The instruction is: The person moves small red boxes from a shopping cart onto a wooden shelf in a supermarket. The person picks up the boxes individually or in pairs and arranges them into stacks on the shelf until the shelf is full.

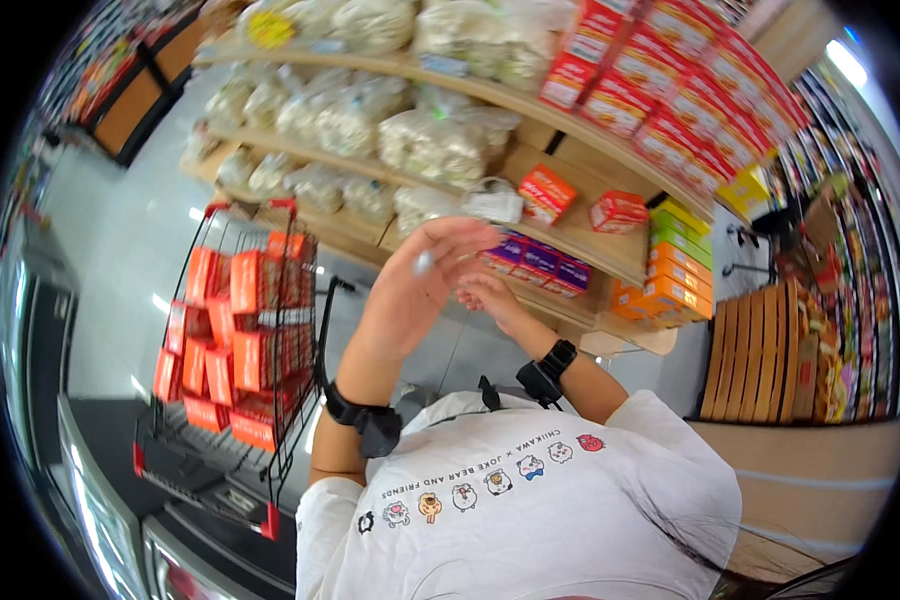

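Observation:
My left hand is raised in front of the shelves, palm showing, fingers bent towards the right; a small pale spot shows at its palm, too blurred to name. Just right of it and lower, my right hand has its fingers loosely curled, with nothing visible in it. Black straps with dark devices sit on both wrists. Beyond the hands, red-orange boxes and a red box stand on a wooden shelf, beside a white bundle. Purple boxes lie on the level below.
A shopping cart full of red-orange boxes stands at the left. Bagged white goods fill the shelves, with stacked red boxes upper right. Orange boxes and a slatted wooden stand are at the right.

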A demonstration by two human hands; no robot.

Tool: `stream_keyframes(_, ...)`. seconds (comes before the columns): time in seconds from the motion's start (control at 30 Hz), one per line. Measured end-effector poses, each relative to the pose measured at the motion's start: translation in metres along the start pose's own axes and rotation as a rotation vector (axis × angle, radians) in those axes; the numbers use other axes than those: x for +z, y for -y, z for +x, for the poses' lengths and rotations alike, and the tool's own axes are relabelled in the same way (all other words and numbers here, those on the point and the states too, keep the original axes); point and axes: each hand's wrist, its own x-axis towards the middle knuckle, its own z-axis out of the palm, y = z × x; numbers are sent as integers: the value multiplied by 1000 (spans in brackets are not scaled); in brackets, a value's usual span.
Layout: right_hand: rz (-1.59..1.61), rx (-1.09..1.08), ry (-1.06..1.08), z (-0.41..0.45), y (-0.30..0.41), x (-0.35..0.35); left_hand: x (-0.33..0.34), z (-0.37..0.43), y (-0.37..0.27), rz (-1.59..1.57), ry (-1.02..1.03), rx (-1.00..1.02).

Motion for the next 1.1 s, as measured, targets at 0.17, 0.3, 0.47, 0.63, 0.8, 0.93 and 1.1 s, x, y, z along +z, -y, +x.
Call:
stream_keyframes(0.17,57,1,-191,-48,-13,-94,-88,23,142,-11,-641,-362)
stream_keyframes(0.3,210,63,-338,-87,-35,-169,-128,15,248,26,-833,-662)
stream_keyframes(0.47,270,86,-411,-104,-52,-226,-124,25,309,108,-1037,-736)
stream_keyframes(0.63,223,148,-360,-78,-47,-247,-149,46,325,295,-1074,-669)
stream_keyframes(0.8,235,38,-340,-29,-26,-247,-191,100,301,680,-947,-372)
stream_keyframes(0.93,337,118,-375,31,-13,-256,-230,167,268,960,-772,-130)
stream_keyframes(1.1,553,138,-450,107,8,-269,-304,232,243,1481,-548,18)
